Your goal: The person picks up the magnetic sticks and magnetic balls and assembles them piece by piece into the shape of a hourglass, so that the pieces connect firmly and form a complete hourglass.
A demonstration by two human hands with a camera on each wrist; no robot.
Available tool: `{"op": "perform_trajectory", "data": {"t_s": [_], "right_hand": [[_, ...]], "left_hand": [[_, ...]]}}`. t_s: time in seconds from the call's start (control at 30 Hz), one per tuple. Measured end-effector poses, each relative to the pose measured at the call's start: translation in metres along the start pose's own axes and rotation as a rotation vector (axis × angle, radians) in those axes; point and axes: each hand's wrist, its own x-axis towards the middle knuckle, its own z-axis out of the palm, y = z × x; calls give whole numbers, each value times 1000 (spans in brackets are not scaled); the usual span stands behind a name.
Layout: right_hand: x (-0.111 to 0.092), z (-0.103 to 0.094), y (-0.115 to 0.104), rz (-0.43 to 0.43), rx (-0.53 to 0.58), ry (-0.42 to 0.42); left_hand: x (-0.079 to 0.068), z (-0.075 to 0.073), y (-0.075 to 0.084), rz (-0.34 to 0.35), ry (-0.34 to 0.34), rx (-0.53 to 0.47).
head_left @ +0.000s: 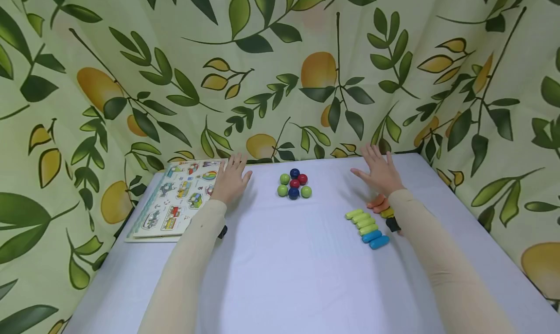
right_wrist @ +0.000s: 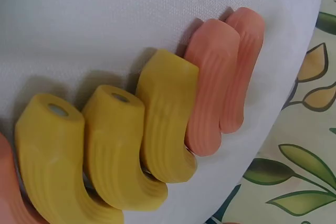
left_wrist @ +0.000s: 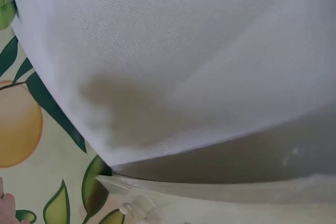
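Observation:
My left hand (head_left: 230, 179), fingers spread and nothing in it, is over the right edge of a board book (head_left: 172, 202) printed with vehicle pictures. Its fingertips show at the lower left of the left wrist view, past a pale edge with wrinkled clear film. On the right, my other hand (head_left: 379, 172) is also spread and holds nothing. Just below it lie pink bent pieces (head_left: 377, 202) and yellow bent pieces (head_left: 387, 212), partly covered by the forearm. Close up, the right wrist view shows ribbed yellow elbow-shaped pieces (right_wrist: 113, 145) beside pink ones (right_wrist: 212, 87).
Green, red and dark blue balls (head_left: 294, 184) cluster between the hands, toward the back of the white table (head_left: 288, 271). Light green rounded sticks (head_left: 361, 221) and blue ones (head_left: 375, 239) lie in a slanting row by the right forearm. A leaf-patterned curtain (head_left: 280, 81) surrounds the table.

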Motion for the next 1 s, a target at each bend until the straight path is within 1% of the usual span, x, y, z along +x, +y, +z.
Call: {"op": "perform_trajectory", "data": {"t_s": [0.3, 0.43, 0.57, 0.8, 1.0], "right_hand": [[-3, 3, 4, -10, 30, -16], [-4, 2, 8, -32, 18, -25], [-3, 2, 9, -36, 19, -41], [-12, -1, 11, -22, 33, -101], [-22, 1, 13, -19, 67, -159]], "left_hand": [[-4, 2, 2, 21, -4, -26], [-5, 3, 4, 28, -16, -35], [-7, 3, 5, 29, -19, -49], [-10, 7, 9, 60, -47, -10], [-17, 10, 12, 95, -34, -7]]}}
